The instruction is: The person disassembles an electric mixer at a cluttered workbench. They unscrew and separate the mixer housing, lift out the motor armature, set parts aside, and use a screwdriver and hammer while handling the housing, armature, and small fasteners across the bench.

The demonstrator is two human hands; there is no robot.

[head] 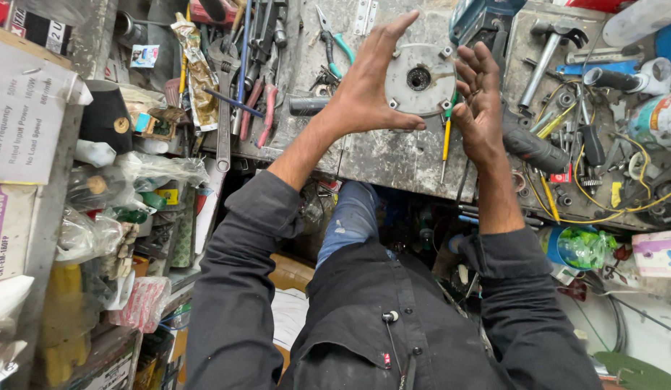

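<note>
A round grey metal disc [420, 78] with a dark centre hole and small lugs on its rim is held up over the workbench between both hands. My left hand [366, 85] grips its left side, thumb under the lower edge and fingers spread behind it. My right hand [478, 97] presses flat against its right rim, fingers straight and pointing up. A thin screwdriver [446, 137] with a yellow and green handle points down from beside my right palm; whether that hand holds it is unclear.
The worn metal workbench [393, 162] carries pliers [334, 43], a large wrench [223, 108], a hammer [548, 47], yellow wires [566, 209] and a dark power tool [534, 148]. Cardboard boxes [24, 115] and plastic bags [158, 170] crowd the left side.
</note>
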